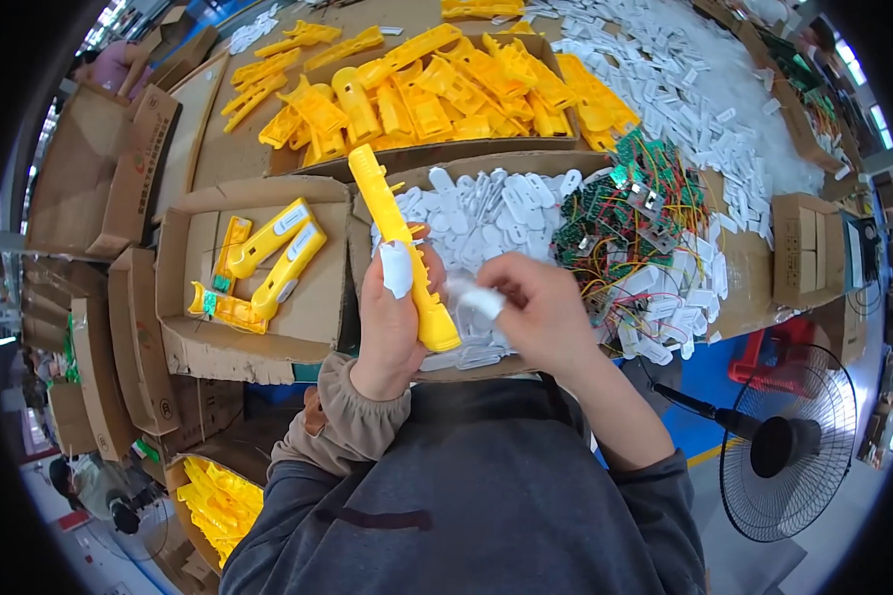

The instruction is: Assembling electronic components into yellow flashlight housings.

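Observation:
Upright and slightly tilted, a long yellow plastic housing [379,193] is gripped in my left hand [387,322], its fingers closed around the lower half. A white wrap or cover [396,270] shows at that thumb. My right hand [544,309] is pinched just to the right of the housing; at its fingertips is a small white piece [474,296], smeared by motion. Beneath both hands lies a pile of white plastic covers [486,213]. Beside it on the right sits a tangled heap of green circuit boards with wires [615,213].
At left, a cardboard tray [313,268] holds a few yellow assembled units [286,278]. A box of yellow housings [417,99] stands at the far side. White parts [655,89] cover the far right. A black fan [784,446] stands at right; more yellow housings [218,501] sit low left.

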Demonstrator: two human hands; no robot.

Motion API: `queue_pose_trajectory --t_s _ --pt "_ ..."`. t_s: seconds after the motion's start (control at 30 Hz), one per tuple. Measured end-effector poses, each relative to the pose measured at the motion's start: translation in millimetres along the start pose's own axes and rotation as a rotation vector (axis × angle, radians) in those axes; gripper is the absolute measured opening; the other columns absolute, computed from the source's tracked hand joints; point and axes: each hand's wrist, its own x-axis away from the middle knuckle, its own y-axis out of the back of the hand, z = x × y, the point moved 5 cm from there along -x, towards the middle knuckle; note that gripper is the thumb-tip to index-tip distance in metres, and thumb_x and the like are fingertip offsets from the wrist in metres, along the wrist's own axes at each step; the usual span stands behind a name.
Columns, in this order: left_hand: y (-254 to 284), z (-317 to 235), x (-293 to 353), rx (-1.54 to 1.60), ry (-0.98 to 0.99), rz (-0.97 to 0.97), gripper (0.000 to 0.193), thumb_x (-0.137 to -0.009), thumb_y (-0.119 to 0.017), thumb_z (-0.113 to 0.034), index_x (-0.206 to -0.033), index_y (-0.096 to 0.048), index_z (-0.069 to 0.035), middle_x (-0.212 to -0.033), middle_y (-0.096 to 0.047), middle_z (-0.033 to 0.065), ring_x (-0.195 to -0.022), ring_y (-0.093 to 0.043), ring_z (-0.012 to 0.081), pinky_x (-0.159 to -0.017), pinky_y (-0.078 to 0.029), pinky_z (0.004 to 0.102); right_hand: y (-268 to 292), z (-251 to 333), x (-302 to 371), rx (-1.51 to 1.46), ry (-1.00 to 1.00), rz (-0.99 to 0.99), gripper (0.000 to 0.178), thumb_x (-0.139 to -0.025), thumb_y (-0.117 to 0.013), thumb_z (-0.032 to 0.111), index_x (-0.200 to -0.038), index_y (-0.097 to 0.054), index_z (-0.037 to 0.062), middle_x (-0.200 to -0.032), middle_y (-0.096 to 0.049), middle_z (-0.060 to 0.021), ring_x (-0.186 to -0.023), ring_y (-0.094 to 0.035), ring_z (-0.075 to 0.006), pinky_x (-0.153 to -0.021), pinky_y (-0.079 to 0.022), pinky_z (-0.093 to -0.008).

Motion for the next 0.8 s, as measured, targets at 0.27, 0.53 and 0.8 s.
queue_pose_trajectory --t_s 0.27,0.53,0.8 --pt "-7.3 6.9 6.9 -0.001 0.143 0.121 0.047 -0.095 -0.038 -0.046 -0.118 -0.048 -0.006 -0.093 -0.056 0.0016 -0.082 -0.054 0.0084 -0.07 -0.046 0.0238 -18.4 0.6 -2.0 -0.764 -0.206 0.19 0.008 -0.088 -0.057 0.009 -0.085 -0.055 0.002 -0.065 -0.057 -0.0022 -0.05 -0.054 -0.0078 -0.046 -0.045 -0.0214" --pt "-12.8 14.3 2.3 -0.276 0.194 0.141 0.042 -0.098 -0.033 -0.039 -0.118 -0.049 -0.005 -0.097 -0.056 0.0015 -0.087 -0.052 0.0082 -0.076 -0.042 0.0229 -3.9 -2.5 -4.9 -0.616 -0.274 0.248 0.008 -0.086 -0.06 0.008 -0.083 -0.055 0.0018 -0.064 -0.058 -0.0021 -0.052 -0.056 -0.0081 -0.048 -0.046 -0.0212" --pt "-21.8 8.3 20.7 -0.455 0.239 0.476 0.059 -0.074 -0.07 -0.01 -0.124 -0.04 -0.006 -0.094 -0.052 0.0017 -0.084 -0.053 0.0094 -0.073 -0.042 0.0234 21.2 12.0 8.5 -0.261 -0.136 0.37 0.007 -0.082 -0.059 0.0 -0.087 -0.062 0.003 -0.073 -0.063 -0.0033 -0.07 -0.063 -0.0125 -0.063 -0.051 -0.024"
